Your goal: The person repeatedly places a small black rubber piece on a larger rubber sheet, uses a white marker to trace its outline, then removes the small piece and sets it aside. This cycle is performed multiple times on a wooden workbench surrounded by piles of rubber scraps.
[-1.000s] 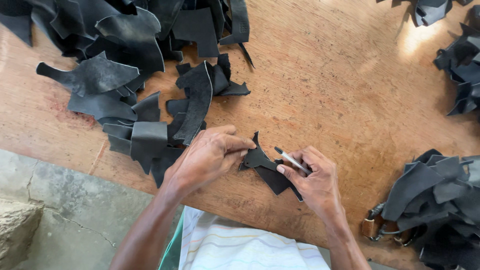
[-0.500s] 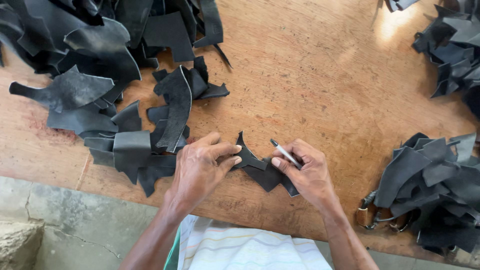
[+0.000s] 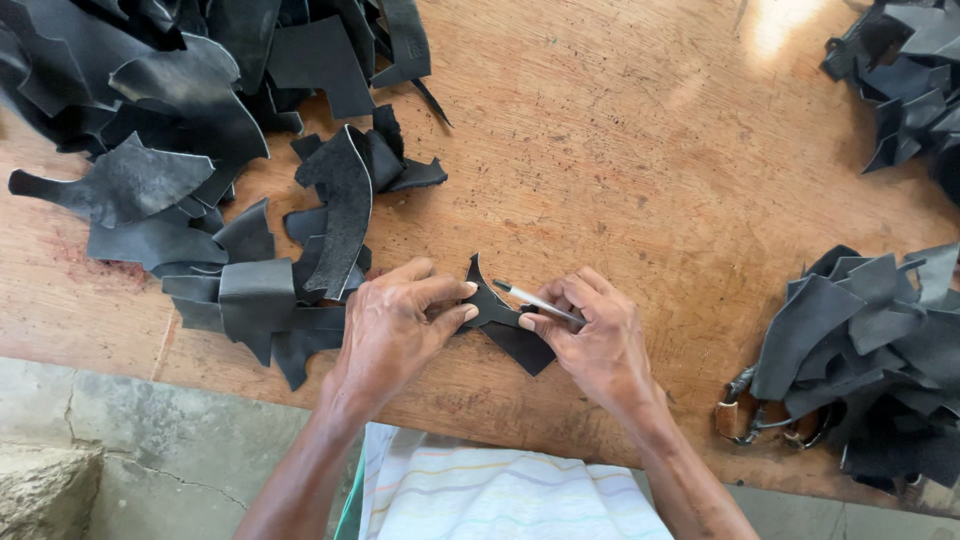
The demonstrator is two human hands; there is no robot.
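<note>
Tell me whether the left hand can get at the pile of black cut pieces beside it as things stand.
Probably yes: the left hand pins the small black piece, and the pile lies right beside its wrist with nothing between.

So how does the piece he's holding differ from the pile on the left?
The held piece is one small dark cut-out, lying flat under both hands; the left pile is many larger pieces, overlapping and partly curled. The left hand pins the held piece while the right hand holds a pen over it; nothing touches the pile. Both look like the same black sheet material on the wooden table.
</note>
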